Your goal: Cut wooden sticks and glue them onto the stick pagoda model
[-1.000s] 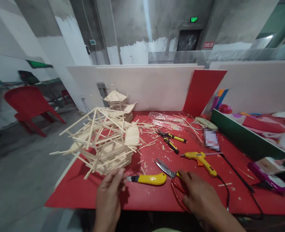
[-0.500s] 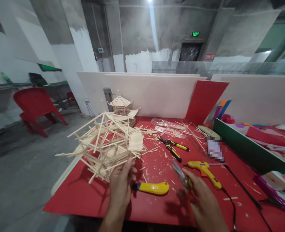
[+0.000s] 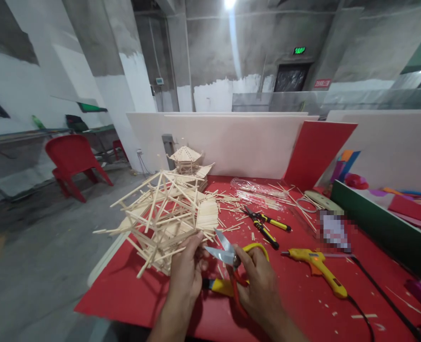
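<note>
A wooden-stick model building (image 3: 164, 216) stands on the left of the red table (image 3: 296, 304). My left hand (image 3: 187, 273) pinches a stick end at the model's near right corner. My right hand (image 3: 258, 285) grips a pair of shears (image 3: 232, 259) with yellow and red handles; the blades are apart and point left at the stick by my left fingers. A yellow utility knife (image 3: 219, 286) lies on the table under my hands, mostly hidden.
A smaller stick pagoda (image 3: 187, 159) stands behind the model. Yellow-handled pliers (image 3: 265, 223), a yellow glue gun (image 3: 319, 268) with black cord, a bag of sticks (image 3: 256, 190) and loose stick scraps lie on the table. White and red boards stand behind; a red chair (image 3: 73, 159) is at left.
My right hand lifted the shears off the table and carried them left to the model with blades parted. My left hand moved up to grip a stick at the model's corner.
</note>
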Motion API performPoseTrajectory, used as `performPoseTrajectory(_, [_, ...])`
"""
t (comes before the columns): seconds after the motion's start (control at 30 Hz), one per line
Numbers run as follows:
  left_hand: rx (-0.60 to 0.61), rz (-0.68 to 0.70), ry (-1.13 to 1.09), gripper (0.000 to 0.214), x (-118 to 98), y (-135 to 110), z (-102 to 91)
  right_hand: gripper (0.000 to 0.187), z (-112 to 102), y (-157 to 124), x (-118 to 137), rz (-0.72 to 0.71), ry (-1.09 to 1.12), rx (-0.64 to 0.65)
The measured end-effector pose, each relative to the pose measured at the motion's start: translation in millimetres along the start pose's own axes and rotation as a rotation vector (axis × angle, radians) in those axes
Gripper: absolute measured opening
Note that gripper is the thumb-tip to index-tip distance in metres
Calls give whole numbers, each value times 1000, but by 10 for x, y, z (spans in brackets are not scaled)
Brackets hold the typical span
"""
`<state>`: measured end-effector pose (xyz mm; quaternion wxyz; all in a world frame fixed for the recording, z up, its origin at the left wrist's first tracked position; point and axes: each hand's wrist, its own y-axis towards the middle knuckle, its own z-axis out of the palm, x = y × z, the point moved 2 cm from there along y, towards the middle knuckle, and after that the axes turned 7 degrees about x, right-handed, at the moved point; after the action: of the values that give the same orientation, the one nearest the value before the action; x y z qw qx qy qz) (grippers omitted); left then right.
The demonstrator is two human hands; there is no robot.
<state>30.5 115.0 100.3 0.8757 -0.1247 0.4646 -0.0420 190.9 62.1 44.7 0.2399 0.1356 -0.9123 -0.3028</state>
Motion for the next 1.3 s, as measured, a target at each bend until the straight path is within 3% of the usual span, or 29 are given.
performPoseTrajectory(0.57, [-9,-68,22,29,-43,-4,51,53,201,205,-103,-108,-67,-81])
performPoseTrajectory(1.3, [1,-86,-81,28,-17,44,8,53,244,285,-79,-131,-123,-129])
